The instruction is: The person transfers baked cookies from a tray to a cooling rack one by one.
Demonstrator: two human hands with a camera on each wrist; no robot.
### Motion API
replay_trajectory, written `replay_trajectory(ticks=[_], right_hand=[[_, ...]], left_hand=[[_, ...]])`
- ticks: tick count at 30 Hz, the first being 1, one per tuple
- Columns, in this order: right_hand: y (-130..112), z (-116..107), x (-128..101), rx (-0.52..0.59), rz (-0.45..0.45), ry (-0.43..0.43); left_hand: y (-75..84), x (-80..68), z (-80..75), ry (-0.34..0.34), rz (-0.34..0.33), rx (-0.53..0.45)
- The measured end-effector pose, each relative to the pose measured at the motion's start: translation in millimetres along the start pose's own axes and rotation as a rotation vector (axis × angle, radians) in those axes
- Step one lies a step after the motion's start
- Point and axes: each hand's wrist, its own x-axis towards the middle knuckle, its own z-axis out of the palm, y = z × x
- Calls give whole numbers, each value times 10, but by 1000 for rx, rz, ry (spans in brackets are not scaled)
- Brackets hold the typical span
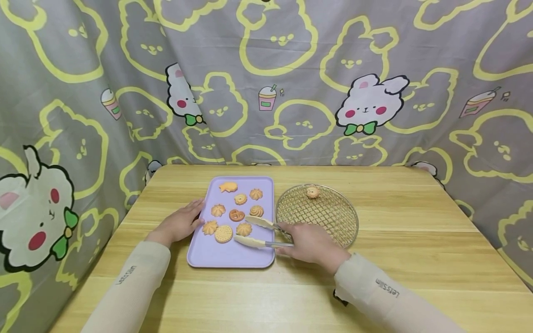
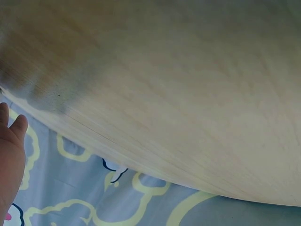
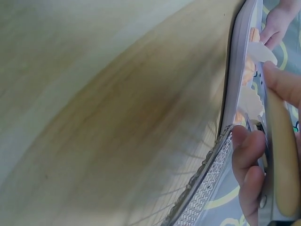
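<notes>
Right hand (image 1: 310,243): fingers curled round the handle end of the tongs (image 1: 260,232), resting on the table (image 1: 416,240) between the tray (image 1: 216,261) and the rack (image 1: 333,222). Tongs: cream tips, metal arms, spread open over the tray's right half; one tip lies near a swirl cookie (image 1: 257,211), the other just beside the shell cookie (image 1: 244,229), and neither tip is seen to clamp anything. In the right wrist view the fingers (image 3: 249,165) wrap the tongs (image 3: 282,160) next to the tray's edge (image 3: 237,75) and the rack's mesh rim (image 3: 207,183). Left hand (image 1: 181,223): fingers straight and relaxed, tips touching the tray's left rim, holding nothing; the left wrist view shows only part of that hand (image 2: 10,160) beside the table top (image 2: 178,94). Tray: lilac, rectangular, flat on the table, carrying nine cookies, among them a fish shape (image 1: 228,187) at the far end, a pretzel (image 1: 236,215) in the middle and a round biscuit (image 1: 223,233) at the near end. Rack: round wire mesh, just right of the tray, bearing one cookie (image 1: 312,192) near its far rim. Backdrop: grey cloth (image 1: 291,69) printed with rabbits.
</notes>
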Motion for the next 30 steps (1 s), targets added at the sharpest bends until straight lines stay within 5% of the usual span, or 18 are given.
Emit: replay_trajectory(ticks=[30], right_hand=[[-12, -16, -21, 46, 18, 32]], left_hand=[[3, -3, -1, -7, -7, 7]])
